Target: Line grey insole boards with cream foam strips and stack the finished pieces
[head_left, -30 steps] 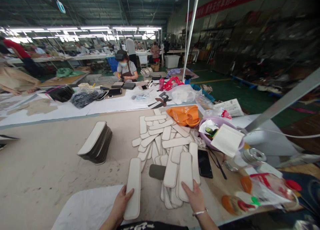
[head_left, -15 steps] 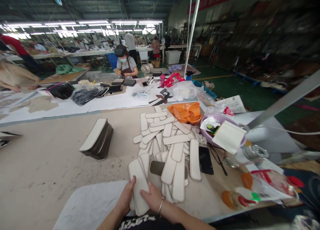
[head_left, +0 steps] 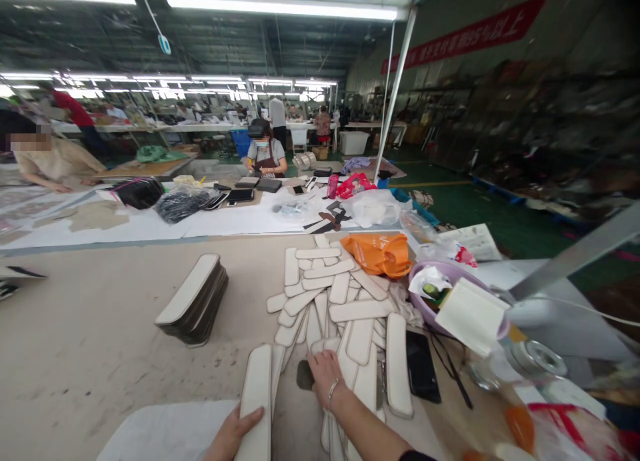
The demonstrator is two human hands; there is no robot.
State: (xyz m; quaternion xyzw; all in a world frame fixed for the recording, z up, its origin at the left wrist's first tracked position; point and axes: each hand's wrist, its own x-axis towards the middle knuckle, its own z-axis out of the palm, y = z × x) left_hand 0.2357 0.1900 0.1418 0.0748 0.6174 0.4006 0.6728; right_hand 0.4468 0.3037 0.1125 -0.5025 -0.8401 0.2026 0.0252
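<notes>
My left hand (head_left: 239,429) is closed round a few long cream strips with rounded ends (head_left: 256,387), its thumb across the top one. Over the near side of a loose pile of similar cream strips (head_left: 363,311), my right hand (head_left: 327,374) has its fingers bent down onto a strip; the fingertips partly cover it. Just left of those fingers a dark grey piece (head_left: 305,375) shows. Left of the pile stands a neat stack of strips (head_left: 193,301), cream on top with dark edges.
An orange bag (head_left: 380,253), a purple basin (head_left: 425,307) and a black phone (head_left: 423,367) lie right of the pile. A metal-lidded jar (head_left: 537,361) stands farther right. Across the table sits a person in an apron (head_left: 267,157); another person (head_left: 55,157) leans in at the left.
My right hand has left the strips in my left hand and moved up and right to the pile. My left hand has shifted slightly left and down. The view has tilted up.
</notes>
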